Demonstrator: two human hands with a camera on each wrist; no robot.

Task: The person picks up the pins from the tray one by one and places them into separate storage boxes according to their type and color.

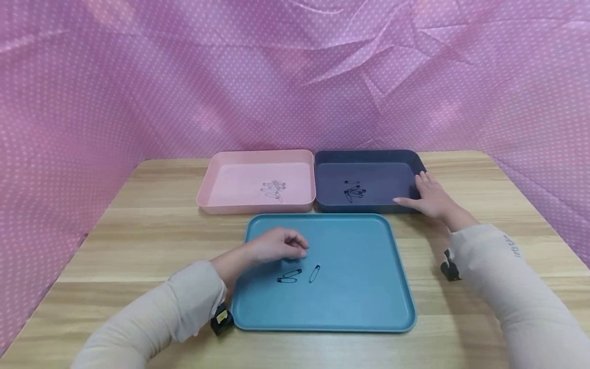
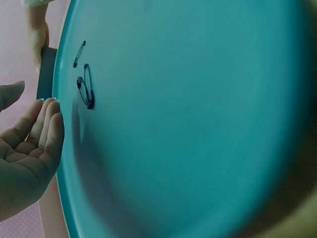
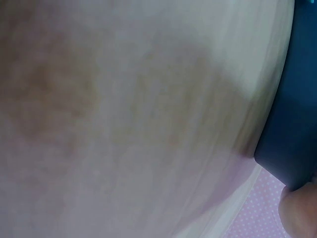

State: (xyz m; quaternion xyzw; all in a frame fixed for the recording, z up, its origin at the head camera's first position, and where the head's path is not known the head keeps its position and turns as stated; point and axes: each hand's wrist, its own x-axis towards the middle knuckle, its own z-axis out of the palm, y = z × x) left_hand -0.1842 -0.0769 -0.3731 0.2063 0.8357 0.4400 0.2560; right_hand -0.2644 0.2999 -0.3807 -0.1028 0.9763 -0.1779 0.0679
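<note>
While the left hand [image 1: 276, 247] (fingers loosely curled) hovers above safety pins [image 1: 298, 275], the right hand [image 1: 428, 197] rests spread on the navy tray [image 1: 369, 159].

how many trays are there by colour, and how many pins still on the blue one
pink tray: 1
dark navy tray: 1
blue tray: 1
safety pins on the blue tray: 3 (two lying together, one apart)
total: 3 trays, 3 pins

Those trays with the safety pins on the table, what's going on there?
A person is at a wooden table. Their left hand hovers, holding nothing, over the teal tray, just above three safety pins. Their right hand rests on the navy tray, which holds dark pins; the pink tray holds silver pins.
</note>
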